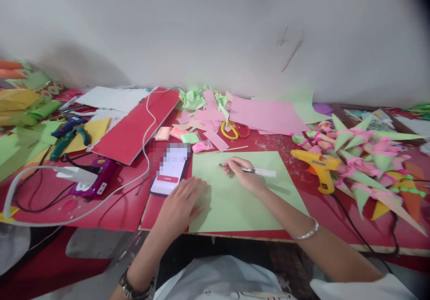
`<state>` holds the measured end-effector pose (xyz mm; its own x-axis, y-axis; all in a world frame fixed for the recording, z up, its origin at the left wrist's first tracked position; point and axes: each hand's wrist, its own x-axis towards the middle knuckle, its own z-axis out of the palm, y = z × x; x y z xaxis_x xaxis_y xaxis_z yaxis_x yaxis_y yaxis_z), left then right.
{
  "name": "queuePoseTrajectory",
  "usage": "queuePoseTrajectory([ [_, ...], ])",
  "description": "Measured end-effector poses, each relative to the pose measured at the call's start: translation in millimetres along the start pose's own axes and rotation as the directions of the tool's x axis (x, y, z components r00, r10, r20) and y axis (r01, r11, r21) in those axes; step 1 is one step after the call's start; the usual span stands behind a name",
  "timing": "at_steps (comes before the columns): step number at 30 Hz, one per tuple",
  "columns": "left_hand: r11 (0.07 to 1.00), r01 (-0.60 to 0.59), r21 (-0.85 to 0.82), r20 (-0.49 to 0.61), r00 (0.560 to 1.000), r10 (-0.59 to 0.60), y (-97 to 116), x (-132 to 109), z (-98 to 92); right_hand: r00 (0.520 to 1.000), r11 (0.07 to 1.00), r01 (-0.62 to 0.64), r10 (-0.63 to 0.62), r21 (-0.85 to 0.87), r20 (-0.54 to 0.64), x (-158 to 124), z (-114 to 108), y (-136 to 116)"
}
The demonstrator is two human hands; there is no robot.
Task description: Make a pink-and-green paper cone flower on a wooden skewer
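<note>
A sheet of light green paper (242, 206) lies flat on the red table before me. Resting on its upper part, my right hand (242, 172) is closed around a pen (265, 172), whose tip points left and whose clear end sticks out to the right. My left hand (184, 201) is at the sheet's left edge, beside the lower end of a smartphone (168, 176). Its fingers are loosely stretched and slightly blurred, and hold nothing. The phone's lit screen is partly pixelated.
A yellow glue gun (317, 165) and a pile of folded paper cones (366, 156) lie right. Pink paper (265, 114), yellow-handled scissors (229, 130) and small clay packs (190, 137) are behind. Leftward are a red board (134, 129), a purple power strip (96, 181) and a white cable (114, 201).
</note>
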<state>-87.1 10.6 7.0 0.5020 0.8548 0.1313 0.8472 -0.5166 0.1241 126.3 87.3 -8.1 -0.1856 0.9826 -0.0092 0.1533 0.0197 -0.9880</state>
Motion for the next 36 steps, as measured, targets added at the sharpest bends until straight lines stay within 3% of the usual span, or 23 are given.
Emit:
queuePoseTrajectory([
  [4,0.979,0.172,0.109,-0.180,0.972,-0.151,-22.4,18.3,-15.2,1.000,1.000,0.010,-0.010,-0.014,0.010,-2.4,-0.3,2.7],
  [9,0.975,0.193,0.112,-0.139,0.974,-0.177,-37.1,32.9,-21.0,1.000,1.000,0.024,-0.024,-0.002,0.001,-1.6,-0.6,4.8],
  [13,0.989,0.141,0.047,-0.145,0.980,-0.133,-21.0,23.2,-15.9,1.000,1.000,0.018,-0.018,0.006,-0.017,-1.4,-0.9,6.3],
  [17,0.993,0.000,-0.122,-0.005,1.000,-0.001,2.9,10.1,-1.2,0.999,1.000,0.019,-0.019,0.000,-0.042,-1.7,1.1,8.5],
  [20,0.981,0.055,-0.189,0.039,0.998,-0.048,12.9,3.5,10.3,0.997,0.999,0.035,-0.036,-0.011,-0.075,-1.4,3.1,10.1],
  [27,0.974,0.088,-0.207,0.059,0.995,-0.077,12.7,-1.9,16.8,0.990,0.996,0.049,-0.058,-0.075,-0.128,-2.3,6.0,7.9],
  [36,0.974,0.085,-0.211,0.059,0.996,-0.074,12.3,-0.8,16.6,0.990,0.982,0.078,-0.097,-0.171,-0.105,-1.8,8.7,4.5],
])
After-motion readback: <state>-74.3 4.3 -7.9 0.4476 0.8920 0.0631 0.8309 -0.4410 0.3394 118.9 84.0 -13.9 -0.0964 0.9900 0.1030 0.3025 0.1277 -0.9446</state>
